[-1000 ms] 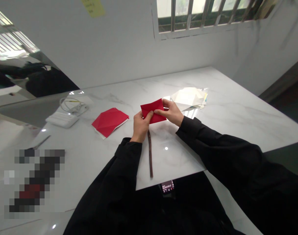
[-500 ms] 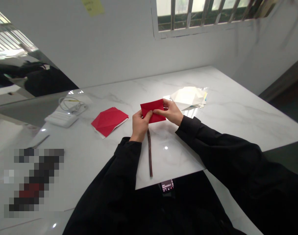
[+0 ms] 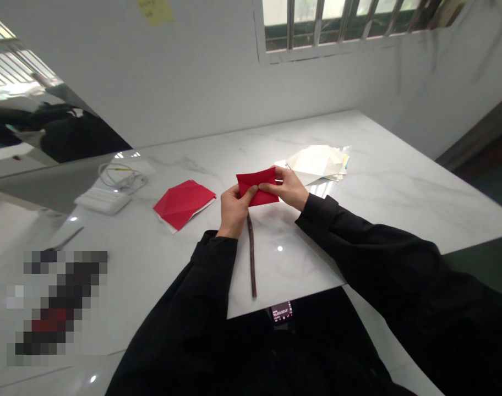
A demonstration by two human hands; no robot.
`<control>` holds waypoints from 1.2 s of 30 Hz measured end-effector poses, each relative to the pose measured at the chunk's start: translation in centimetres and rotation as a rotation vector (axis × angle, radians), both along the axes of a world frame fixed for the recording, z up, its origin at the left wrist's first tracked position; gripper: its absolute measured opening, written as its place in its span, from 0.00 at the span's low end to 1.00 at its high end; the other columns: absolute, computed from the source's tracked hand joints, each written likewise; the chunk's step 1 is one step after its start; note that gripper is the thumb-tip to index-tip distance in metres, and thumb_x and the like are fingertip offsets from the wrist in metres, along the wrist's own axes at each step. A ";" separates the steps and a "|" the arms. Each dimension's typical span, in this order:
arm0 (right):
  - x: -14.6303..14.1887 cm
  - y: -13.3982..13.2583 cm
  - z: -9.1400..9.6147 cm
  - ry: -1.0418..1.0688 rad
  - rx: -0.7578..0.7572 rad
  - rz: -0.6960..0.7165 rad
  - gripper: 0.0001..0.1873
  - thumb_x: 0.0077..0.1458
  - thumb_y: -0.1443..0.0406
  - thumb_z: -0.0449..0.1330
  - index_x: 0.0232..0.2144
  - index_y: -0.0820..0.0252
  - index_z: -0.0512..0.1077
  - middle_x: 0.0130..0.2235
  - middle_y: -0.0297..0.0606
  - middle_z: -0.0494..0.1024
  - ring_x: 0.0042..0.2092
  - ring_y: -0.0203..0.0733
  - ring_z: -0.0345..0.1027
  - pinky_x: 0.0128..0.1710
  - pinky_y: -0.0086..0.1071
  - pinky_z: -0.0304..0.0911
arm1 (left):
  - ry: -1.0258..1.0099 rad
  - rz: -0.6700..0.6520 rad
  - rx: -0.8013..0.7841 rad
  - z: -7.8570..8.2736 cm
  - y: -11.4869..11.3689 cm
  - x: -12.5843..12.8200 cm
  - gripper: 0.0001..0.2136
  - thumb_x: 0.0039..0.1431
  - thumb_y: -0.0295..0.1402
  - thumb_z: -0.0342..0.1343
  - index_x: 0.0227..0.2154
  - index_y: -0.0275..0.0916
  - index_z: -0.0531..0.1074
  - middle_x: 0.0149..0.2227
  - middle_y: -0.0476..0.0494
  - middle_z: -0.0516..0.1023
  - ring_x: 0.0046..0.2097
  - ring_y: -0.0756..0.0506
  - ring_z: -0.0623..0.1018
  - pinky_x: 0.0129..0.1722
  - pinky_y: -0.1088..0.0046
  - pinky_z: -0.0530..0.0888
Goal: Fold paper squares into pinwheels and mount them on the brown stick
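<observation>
L hand [image 3: 234, 212] & R hand [image 3: 288, 190] together, both clamped on folded red paper [image 3: 257, 186]: L pinches lower-left edge, R grips right edge, thumb tips nearly touching. Paper held between hands, over table.

Directly below hands: dark brown stick [image 3: 251, 258], lying lengthwise on white marble table [image 3: 399, 203], pointing toward person. L of hands: red folded sheet [image 3: 183, 203] on white backing. Beyond R hand: cream folded paper pile [image 3: 317, 164]. Further L: white plastic box [image 3: 102, 201], thin cable [image 3: 119, 176] behind it.
</observation>
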State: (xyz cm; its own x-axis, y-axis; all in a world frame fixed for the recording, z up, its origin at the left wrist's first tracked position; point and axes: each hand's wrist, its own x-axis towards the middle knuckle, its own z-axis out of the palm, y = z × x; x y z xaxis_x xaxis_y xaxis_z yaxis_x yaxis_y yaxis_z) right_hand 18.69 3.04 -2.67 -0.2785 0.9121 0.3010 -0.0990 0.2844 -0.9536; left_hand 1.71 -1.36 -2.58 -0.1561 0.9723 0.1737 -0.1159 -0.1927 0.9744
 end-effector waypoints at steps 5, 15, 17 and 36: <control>-0.1 0.1 -0.1 -0.001 0.007 0.001 0.19 0.49 0.55 0.74 0.37 0.58 0.75 0.39 0.37 0.84 0.43 0.47 0.77 0.52 0.47 0.76 | 0.007 0.001 -0.001 0.0 0.0 -0.1 0.24 0.46 0.50 0.78 0.38 0.35 0.85 0.37 0.40 0.87 0.39 0.40 0.84 0.43 0.65 0.80; -0.1 0.1 -0.3 -0.002 0.001 0.008 0.19 0.48 0.55 0.74 0.34 0.58 0.73 0.36 0.36 0.81 0.41 0.45 0.76 0.47 0.44 0.76 | 0.035 0.035 0.020 0.0 -0.2 -0.1 0.22 0.45 0.46 0.78 0.38 0.35 0.86 0.37 0.41 0.87 0.37 0.42 0.83 0.41 0.67 0.80; -0.1 0.2 -0.3 -0.011 -0.002 0.008 0.19 0.48 0.55 0.74 0.34 0.57 0.72 0.36 0.35 0.81 0.40 0.45 0.76 0.45 0.43 0.76 | 0.034 0.038 0.020 0.0 -0.2 0.0 0.22 0.45 0.47 0.78 0.38 0.35 0.86 0.37 0.42 0.87 0.37 0.41 0.83 0.41 0.67 0.80; -0.1 0.5 -0.7 -0.015 0.019 0.011 0.18 0.48 0.56 0.73 0.34 0.56 0.71 0.33 0.33 0.80 0.35 0.42 0.74 0.36 0.37 0.71 | 0.050 0.056 0.020 0.1 -0.3 0.0 0.23 0.44 0.49 0.79 0.35 0.35 0.86 0.34 0.42 0.86 0.36 0.42 0.82 0.39 0.68 0.79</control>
State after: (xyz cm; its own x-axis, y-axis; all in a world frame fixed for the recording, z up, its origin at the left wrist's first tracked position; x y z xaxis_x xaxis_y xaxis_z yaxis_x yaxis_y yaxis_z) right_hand 18.56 3.52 -3.37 -0.2932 0.9029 0.3143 -0.0883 0.3017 -0.9493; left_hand 1.73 -1.62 -2.52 -0.2010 0.9585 0.2023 -0.0552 -0.2173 0.9745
